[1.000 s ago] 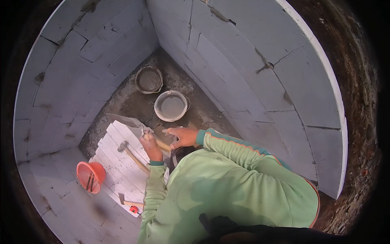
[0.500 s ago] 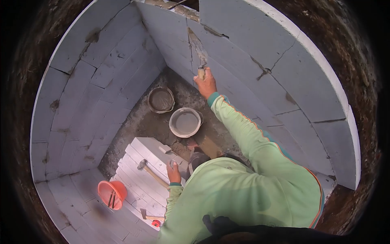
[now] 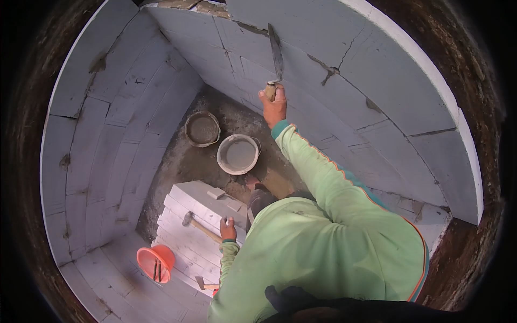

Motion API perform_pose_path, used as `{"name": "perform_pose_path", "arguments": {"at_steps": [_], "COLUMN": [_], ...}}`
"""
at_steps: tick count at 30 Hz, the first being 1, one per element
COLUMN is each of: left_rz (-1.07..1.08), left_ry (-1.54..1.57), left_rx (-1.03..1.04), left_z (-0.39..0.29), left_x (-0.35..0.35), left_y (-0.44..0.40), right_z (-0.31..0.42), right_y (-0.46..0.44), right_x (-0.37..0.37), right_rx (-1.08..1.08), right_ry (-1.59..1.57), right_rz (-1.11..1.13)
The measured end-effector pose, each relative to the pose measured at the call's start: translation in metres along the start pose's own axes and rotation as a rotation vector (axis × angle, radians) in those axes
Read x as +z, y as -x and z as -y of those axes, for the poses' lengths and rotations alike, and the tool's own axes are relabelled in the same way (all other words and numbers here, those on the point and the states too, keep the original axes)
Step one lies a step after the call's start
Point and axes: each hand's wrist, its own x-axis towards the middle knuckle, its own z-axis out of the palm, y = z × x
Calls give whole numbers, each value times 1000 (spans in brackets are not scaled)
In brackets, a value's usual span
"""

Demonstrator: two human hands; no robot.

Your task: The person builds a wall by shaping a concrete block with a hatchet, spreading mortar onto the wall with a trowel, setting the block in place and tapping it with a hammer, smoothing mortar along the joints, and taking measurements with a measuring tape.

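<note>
My right hand is closed round the wooden handle of a trowel. The blade points upward along the grey block wall, its tip by a joint smeared with mortar; whether it touches is unclear. Low down, my left hand holds nothing, thumb and fingers apart, beside a stack of pale blocks. A hammer lies on that stack, its handle end close to this hand. Further back on the stack is a hatchet, partly covered by my sleeve.
Two buckets with grey mix, one whitish and one dark, stand on the dirty floor. An orange bucket holding dark sticks sits left of the stack. Block walls close in the corner; soil lies beyond the right wall.
The trowel has shifted right along the wall and turned edge-on. The camera view has swung slightly, and the red object by the hatchet is now mostly hidden. My left hand stays by the stack.
</note>
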Motion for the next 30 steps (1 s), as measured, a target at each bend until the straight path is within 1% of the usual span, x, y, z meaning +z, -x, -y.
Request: {"name": "perform_pose_path", "arguments": {"at_steps": [3, 5, 6, 9, 12, 15, 18, 21, 24, 27, 30], "left_rz": [60, 102, 120, 167, 155, 214, 217, 260, 363, 349, 358], "left_ry": [16, 38, 49, 6, 59, -52, -152, -161, -147, -149, -181], "left_rx": [27, 18, 13, 7, 21, 1, 89, 85, -2, 45, 72], "left_z": [-20, -9, -1, -13, -4, -1, -33, -18, -7, -6, -25], "left_x": [11, 23, 28, 35, 49, 54, 59, 73, 84, 92, 92], "left_y": [0, -8, -11, -5, 1, 9, 42, 50, 46, 43, 43], "right_z": [-9, -4, -1, -2, 3, 9, 16, 14, 12, 14, 21], "right_y": [15, 26, 30, 44, 57, 69, 83, 96, 107, 117, 129], "right_x": [-46, -86, -106, -159, -200, -239, -280, -316, -355, -394, -433], "right_rx": [31, 47, 36, 75, 65, 83, 108, 81, 80, 86, 70], "right_ry": [-44, -42, 16, 3, 7, 53, 84, 72, 100, 142, 227], "right_rz": [-27, -42, -41, -32, -49, -60, -73, -112, -157, -204, -249]}}
